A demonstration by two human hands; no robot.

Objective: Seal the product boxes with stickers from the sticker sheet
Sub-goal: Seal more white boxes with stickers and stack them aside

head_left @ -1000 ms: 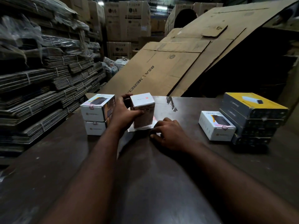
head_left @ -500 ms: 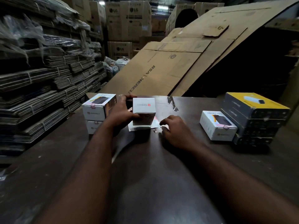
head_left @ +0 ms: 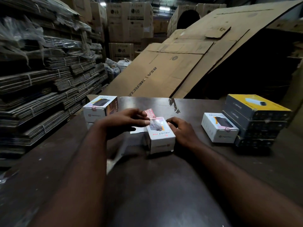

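Observation:
A white product box [head_left: 161,136] printed "HALLEY 20K" lies flat on the dark table [head_left: 164,185], at the middle. My left hand [head_left: 126,120] holds its far left corner, with the fingertips on the top face. My right hand [head_left: 182,130] curls round the box's right side. A pink sticker sheet [head_left: 150,112] lies just behind the box, partly hidden by my left hand. White backing paper [head_left: 135,130] shows under my left hand.
Two stacked white boxes [head_left: 98,109] with a pink sticker stand at the left. Another stickered white box [head_left: 218,128] lies at the right, beside a stack of dark boxes with a yellow top [head_left: 255,118]. Flattened cardboard [head_left: 164,69] leans behind the table.
The box, held upright in my left hand before, now lies flat and nearer to me. My right hand left the table and took hold of the box's right side. The sticker sheet came into view.

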